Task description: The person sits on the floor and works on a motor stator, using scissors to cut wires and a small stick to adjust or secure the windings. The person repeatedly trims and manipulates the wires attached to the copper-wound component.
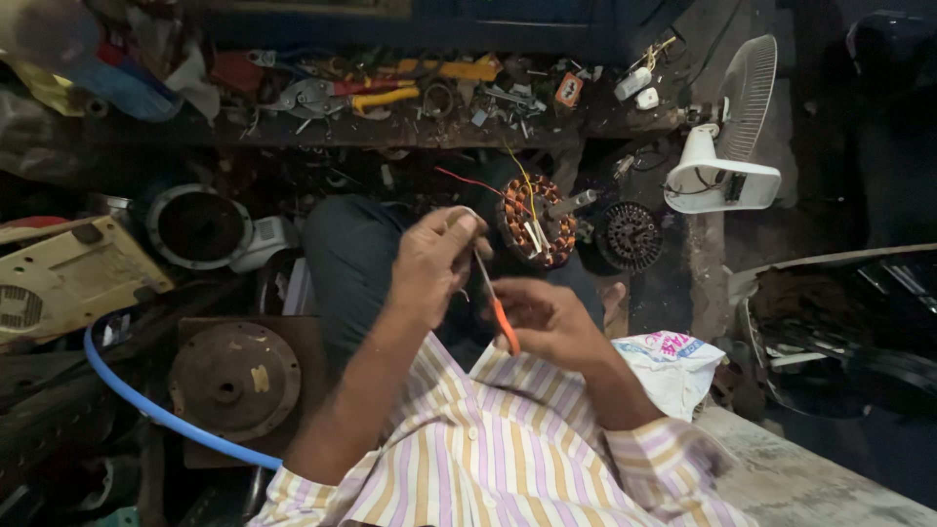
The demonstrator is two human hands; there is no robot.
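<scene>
My left hand (436, 262) is raised over my lap, its fingers pinched on a thin pale wire end (467, 217). My right hand (547, 317) grips a slim tool with an orange handle (505, 327) whose metal tip points up to the pinched wire. Just beyond both hands a round motor stator with copper windings (537, 221) rests on my knee, with red and yellow leads (488, 185) running off it. Both forearms wear striped sleeves.
A cluttered shelf (390, 127) with pliers and small parts runs across the back. A second dark stator (630, 235) and a white fan base (722, 176) lie to the right. A rusty round motor cover (234, 379), a blue hose (146, 400) and a beige housing (68, 278) are on the left. A white bag (673, 366) lies at the right.
</scene>
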